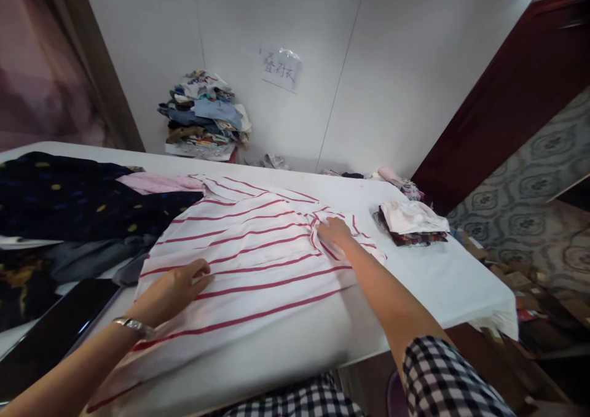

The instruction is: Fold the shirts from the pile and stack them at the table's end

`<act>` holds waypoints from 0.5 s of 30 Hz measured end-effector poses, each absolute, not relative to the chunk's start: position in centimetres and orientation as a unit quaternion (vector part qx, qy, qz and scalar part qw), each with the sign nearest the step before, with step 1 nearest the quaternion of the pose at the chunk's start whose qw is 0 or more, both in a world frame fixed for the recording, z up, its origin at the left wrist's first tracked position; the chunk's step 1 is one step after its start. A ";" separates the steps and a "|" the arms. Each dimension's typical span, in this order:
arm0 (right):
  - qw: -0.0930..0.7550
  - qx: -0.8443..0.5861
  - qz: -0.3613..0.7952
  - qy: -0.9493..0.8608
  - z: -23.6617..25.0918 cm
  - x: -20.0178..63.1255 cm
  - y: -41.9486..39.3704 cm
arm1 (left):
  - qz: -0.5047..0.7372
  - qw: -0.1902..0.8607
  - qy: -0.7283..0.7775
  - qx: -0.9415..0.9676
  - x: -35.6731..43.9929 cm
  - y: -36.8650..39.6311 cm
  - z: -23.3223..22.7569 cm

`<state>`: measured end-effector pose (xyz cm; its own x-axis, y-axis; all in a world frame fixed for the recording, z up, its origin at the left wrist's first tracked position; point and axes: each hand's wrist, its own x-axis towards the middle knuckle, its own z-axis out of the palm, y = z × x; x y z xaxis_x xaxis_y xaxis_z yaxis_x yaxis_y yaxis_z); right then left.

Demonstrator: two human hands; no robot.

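Note:
A white shirt with red stripes (258,251) lies spread across the white table in front of me. My right hand (334,231) is closed on a bunched part of the shirt at its right side, near the sleeve. Over the shirt's left part is my left hand (182,285), its fingers loosely bent and a gap between thumb and forefinger. Its fingertips are at the cloth, and no fabric shows gathered in them. A bracelet (133,326) circles my left wrist.
Dark patterned clothing (83,190) and a black flat object (59,319) lie at left. Folded clothes (412,220) sit on the table (442,288) at right. Behind stands a tall clothes pile (207,113) by the wall, which bears a paper sign (280,70). Boxes (516,279) fill the floor at right.

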<state>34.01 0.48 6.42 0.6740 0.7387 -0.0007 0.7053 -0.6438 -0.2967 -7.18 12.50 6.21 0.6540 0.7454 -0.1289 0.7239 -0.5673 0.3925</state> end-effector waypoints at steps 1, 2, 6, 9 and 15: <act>0.129 -0.911 0.059 -0.388 6.0 34.0 1.2 | 0.012 0.215 0.419 0.882 -7.3 12.6 6.1; 0.128 -0.915 0.060 -0.377 5.6 34.1 1.7 | -0.001 0.219 0.418 0.882 -7.4 12.7 6.0; 0.164 -0.917 0.065 -0.358 5.3 35.5 2.5 | -0.005 0.236 0.415 0.879 -7.6 12.9 6.3; 0.230 -0.908 0.031 -0.348 6.6 36.9 2.8 | 0.049 0.252 0.438 0.862 -7.5 12.9 7.1; 0.396 -0.867 -0.004 -0.303 10.1 38.9 4.8 | 0.041 0.180 0.480 0.858 -6.9 13.2 7.2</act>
<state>38.92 4.77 10.11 0.8160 0.5224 0.2474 0.5289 -0.5022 -0.6842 -6.94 13.23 7.24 0.5361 0.8379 -0.1026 0.8085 -0.4747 0.3478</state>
